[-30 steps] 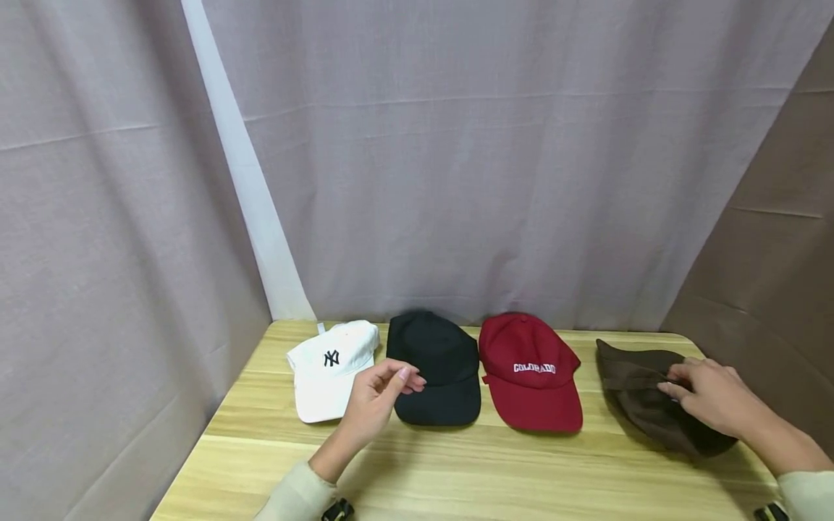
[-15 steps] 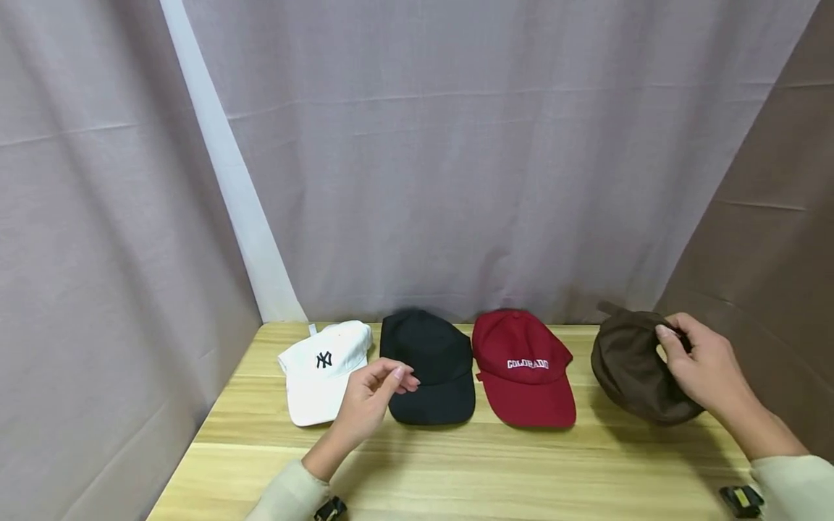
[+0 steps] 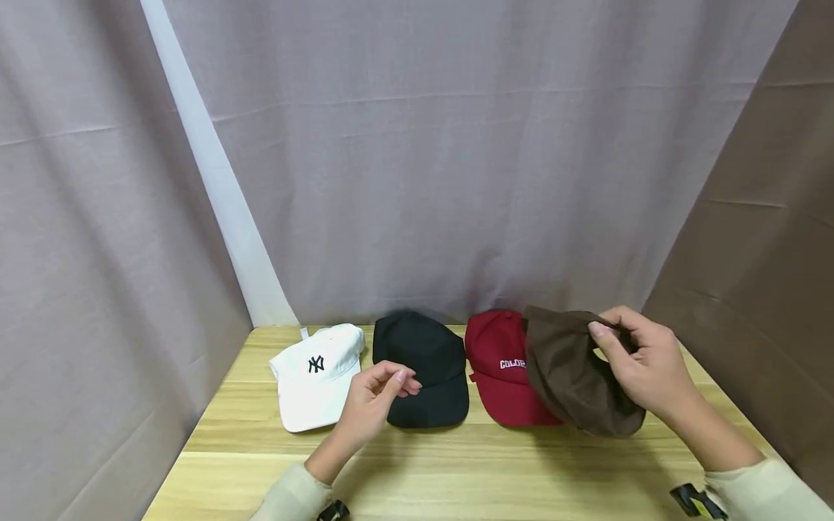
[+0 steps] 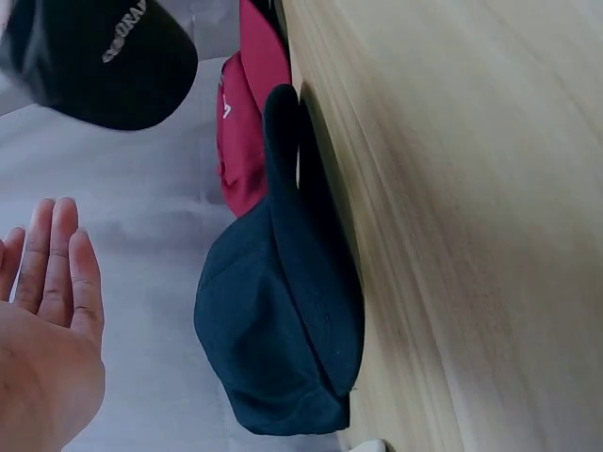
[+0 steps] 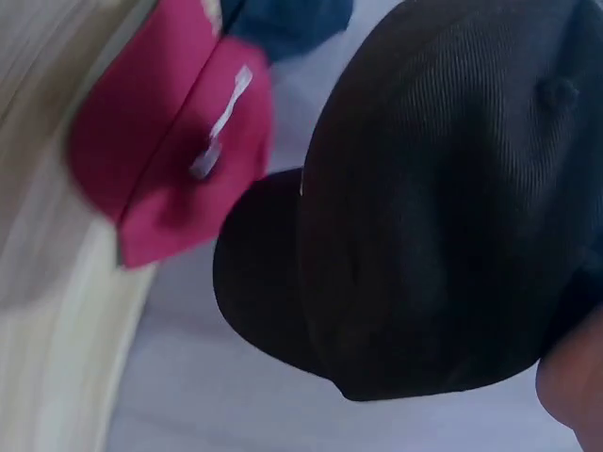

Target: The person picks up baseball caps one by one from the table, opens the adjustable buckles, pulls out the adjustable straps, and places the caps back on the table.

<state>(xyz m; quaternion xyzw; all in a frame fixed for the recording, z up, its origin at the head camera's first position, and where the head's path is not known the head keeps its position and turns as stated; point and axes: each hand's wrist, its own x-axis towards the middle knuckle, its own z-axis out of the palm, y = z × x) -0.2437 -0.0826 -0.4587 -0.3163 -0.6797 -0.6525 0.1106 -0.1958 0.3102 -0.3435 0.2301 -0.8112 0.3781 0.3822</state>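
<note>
My right hand (image 3: 645, 362) pinches a dark brown baseball cap (image 3: 580, 369) by its edge, thumb outside, and carries it above the table. The brown cap covers the right part of the red cap (image 3: 498, 394) in the head view. In the left wrist view, white lettering shows on the front of the held cap (image 4: 104, 66). Its rounded crown and brim fill much of the right wrist view. My left hand (image 3: 373, 398) hovers in front of the black cap (image 3: 420, 344), fingers loosely bent, holding nothing.
A white cap (image 3: 313, 398) with a dark NY logo lies left of the black one. The caps stand in a row near the back of a wooden table (image 3: 495, 477). Grey curtains (image 3: 423, 181) close off the back and sides.
My right hand has lifted the brown cap off the table's right end, turned it, and brought it left in front of the red cap. The left hand has stayed about still.
</note>
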